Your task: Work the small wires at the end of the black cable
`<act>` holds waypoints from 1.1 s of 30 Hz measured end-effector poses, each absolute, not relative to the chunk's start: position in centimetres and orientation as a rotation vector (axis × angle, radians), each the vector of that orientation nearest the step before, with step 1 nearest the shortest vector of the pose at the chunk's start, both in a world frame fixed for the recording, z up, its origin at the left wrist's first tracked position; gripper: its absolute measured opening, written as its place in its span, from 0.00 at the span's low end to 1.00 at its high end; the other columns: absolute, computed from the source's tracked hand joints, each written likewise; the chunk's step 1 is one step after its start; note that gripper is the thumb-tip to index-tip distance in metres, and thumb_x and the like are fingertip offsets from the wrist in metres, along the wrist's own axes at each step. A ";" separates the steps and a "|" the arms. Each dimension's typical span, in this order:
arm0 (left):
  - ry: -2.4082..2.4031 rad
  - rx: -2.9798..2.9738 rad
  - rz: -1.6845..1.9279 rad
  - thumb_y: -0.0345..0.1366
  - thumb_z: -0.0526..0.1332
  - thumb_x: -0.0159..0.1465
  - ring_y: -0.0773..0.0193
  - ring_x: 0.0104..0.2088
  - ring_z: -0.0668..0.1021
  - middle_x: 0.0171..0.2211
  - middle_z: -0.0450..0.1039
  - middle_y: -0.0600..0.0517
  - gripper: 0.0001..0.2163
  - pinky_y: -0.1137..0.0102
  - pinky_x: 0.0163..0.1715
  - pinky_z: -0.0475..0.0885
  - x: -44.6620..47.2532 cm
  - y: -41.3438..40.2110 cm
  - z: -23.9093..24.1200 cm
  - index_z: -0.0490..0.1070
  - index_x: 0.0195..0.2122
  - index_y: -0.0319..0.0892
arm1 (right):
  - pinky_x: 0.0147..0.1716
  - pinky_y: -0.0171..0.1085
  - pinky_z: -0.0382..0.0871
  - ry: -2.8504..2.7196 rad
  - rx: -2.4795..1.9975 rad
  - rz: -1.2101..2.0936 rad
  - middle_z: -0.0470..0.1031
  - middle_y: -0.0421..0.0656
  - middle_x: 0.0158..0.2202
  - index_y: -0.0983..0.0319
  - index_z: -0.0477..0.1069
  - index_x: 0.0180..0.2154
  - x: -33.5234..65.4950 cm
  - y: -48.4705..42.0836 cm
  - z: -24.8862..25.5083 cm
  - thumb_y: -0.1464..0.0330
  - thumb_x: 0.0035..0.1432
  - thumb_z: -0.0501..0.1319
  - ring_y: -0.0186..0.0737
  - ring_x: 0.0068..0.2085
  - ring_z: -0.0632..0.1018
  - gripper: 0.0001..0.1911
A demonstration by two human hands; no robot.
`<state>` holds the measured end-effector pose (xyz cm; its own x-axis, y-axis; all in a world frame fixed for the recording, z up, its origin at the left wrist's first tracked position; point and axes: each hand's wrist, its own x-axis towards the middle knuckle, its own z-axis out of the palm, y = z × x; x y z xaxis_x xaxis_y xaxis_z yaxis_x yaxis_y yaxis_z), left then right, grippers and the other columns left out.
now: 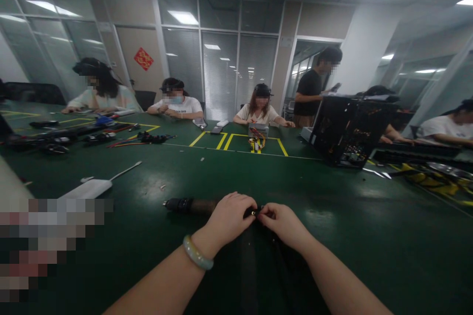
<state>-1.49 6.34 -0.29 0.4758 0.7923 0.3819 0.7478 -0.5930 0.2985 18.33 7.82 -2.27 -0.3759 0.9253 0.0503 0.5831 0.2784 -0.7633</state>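
My left hand point(229, 216) and my right hand point(283, 221) meet at the near middle of the dark green table point(229, 177). Both are closed in a pinch on a small black connector point(254, 212) with a glint of metal at its tip. A dark sleeved cable bundle point(185, 204) with a black plug at its left end runs leftward from under my left hand. More black cables point(258, 266) lie between my forearms. A pale green bangle point(197, 254) sits on my left wrist.
A white flat device point(90, 188) with a thin antenna lies to the left. An open black computer case point(347, 130) stands at the right, with yellow and black cables point(432, 177) beyond it. Several people sit along the far edge; one stands. Yellow tape marks squares on the table.
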 end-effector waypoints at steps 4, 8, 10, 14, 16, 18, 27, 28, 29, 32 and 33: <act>1.380 2.597 0.720 0.35 0.62 0.61 0.60 0.41 0.74 0.39 0.74 0.54 0.05 0.62 0.48 0.65 -1.4 6.3 -0.2 0.71 0.39 0.46 | 0.28 0.31 0.62 -2.064 -1.358 0.924 0.77 0.39 0.29 0.61 0.75 0.33 18.4 7.9 -2.3 0.64 0.58 0.59 0.36 0.30 0.74 0.09; 1.375 2.590 0.712 0.35 0.61 0.62 0.61 0.40 0.74 0.39 0.74 0.54 0.04 0.64 0.44 0.66 -1.5 6.4 -0.2 0.72 0.38 0.45 | 0.29 0.31 0.62 -2.068 -1.338 0.921 0.77 0.39 0.30 0.61 0.75 0.33 18.4 8.0 -2.4 0.64 0.58 0.59 0.36 0.30 0.75 0.09; 1.375 2.591 0.710 0.35 0.61 0.62 0.61 0.40 0.74 0.38 0.74 0.54 0.04 0.65 0.43 0.66 -1.5 6.4 -0.3 0.72 0.37 0.45 | 0.30 0.32 0.62 -2.075 -1.337 0.906 0.77 0.39 0.30 0.61 0.75 0.32 18.5 8.0 -2.4 0.64 0.58 0.60 0.36 0.31 0.75 0.09; 1.374 2.588 0.711 0.34 0.61 0.61 0.61 0.39 0.74 0.37 0.75 0.55 0.04 0.65 0.43 0.66 -1.5 6.4 -0.3 0.73 0.37 0.45 | 0.30 0.32 0.63 -2.075 -1.344 0.902 0.77 0.40 0.30 0.62 0.75 0.32 18.5 8.0 -2.5 0.64 0.58 0.60 0.37 0.31 0.75 0.09; 1.376 2.587 0.704 0.34 0.61 0.62 0.61 0.39 0.75 0.37 0.75 0.54 0.04 0.65 0.43 0.66 -1.4 6.4 -0.2 0.73 0.37 0.45 | 0.30 0.32 0.63 -2.075 -1.338 0.912 0.77 0.40 0.30 0.62 0.75 0.33 18.5 7.9 -2.4 0.64 0.58 0.59 0.37 0.30 0.75 0.09; 1.377 2.586 0.701 0.34 0.61 0.62 0.61 0.39 0.75 0.37 0.75 0.54 0.04 0.64 0.42 0.66 -1.4 6.4 -0.2 0.72 0.37 0.45 | 0.30 0.32 0.63 -2.073 -1.335 0.918 0.77 0.40 0.30 0.61 0.75 0.33 18.5 7.8 -2.3 0.64 0.58 0.59 0.36 0.30 0.75 0.09; 1.412 2.582 0.652 0.34 0.60 0.62 0.61 0.41 0.75 0.39 0.74 0.53 0.05 0.65 0.44 0.67 -1.4 6.4 -0.1 0.71 0.39 0.45 | 0.29 0.32 0.62 -2.070 -1.330 0.927 0.77 0.39 0.30 0.61 0.75 0.33 18.4 7.9 -2.3 0.63 0.58 0.59 0.36 0.31 0.75 0.09; 1.410 2.583 0.647 0.34 0.60 0.62 0.61 0.41 0.75 0.39 0.74 0.54 0.04 0.65 0.44 0.67 -1.4 6.4 -0.1 0.71 0.39 0.45 | 0.29 0.32 0.63 -2.071 -1.332 0.929 0.77 0.39 0.30 0.61 0.75 0.33 18.5 7.9 -2.3 0.63 0.59 0.59 0.37 0.31 0.75 0.09; 1.409 2.583 0.646 0.34 0.60 0.62 0.61 0.40 0.75 0.39 0.74 0.54 0.04 0.65 0.44 0.67 -1.4 6.4 -0.1 0.71 0.38 0.45 | 0.29 0.32 0.63 -2.073 -1.335 0.933 0.77 0.39 0.30 0.61 0.75 0.33 18.5 7.9 -2.3 0.63 0.59 0.59 0.37 0.31 0.76 0.10; 1.416 2.583 0.650 0.34 0.60 0.62 0.62 0.40 0.75 0.38 0.74 0.54 0.03 0.66 0.43 0.66 -1.5 6.4 -0.1 0.71 0.37 0.45 | 0.29 0.32 0.62 -2.069 -1.344 0.939 0.77 0.40 0.30 0.61 0.75 0.34 18.6 7.8 -2.3 0.63 0.59 0.59 0.37 0.31 0.76 0.10; 1.418 2.581 0.653 0.35 0.60 0.62 0.62 0.39 0.75 0.37 0.74 0.54 0.03 0.66 0.42 0.66 -1.5 6.4 -0.2 0.71 0.37 0.45 | 0.28 0.32 0.62 -2.068 -1.347 0.940 0.77 0.40 0.30 0.61 0.75 0.33 18.5 7.8 -2.3 0.63 0.59 0.59 0.37 0.31 0.75 0.10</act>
<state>-1.51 6.41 -0.15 0.4664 0.8285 0.3101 0.7744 -0.5518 0.3095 18.54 7.81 -2.30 -0.3890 0.9206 0.0351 0.5787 0.2738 -0.7682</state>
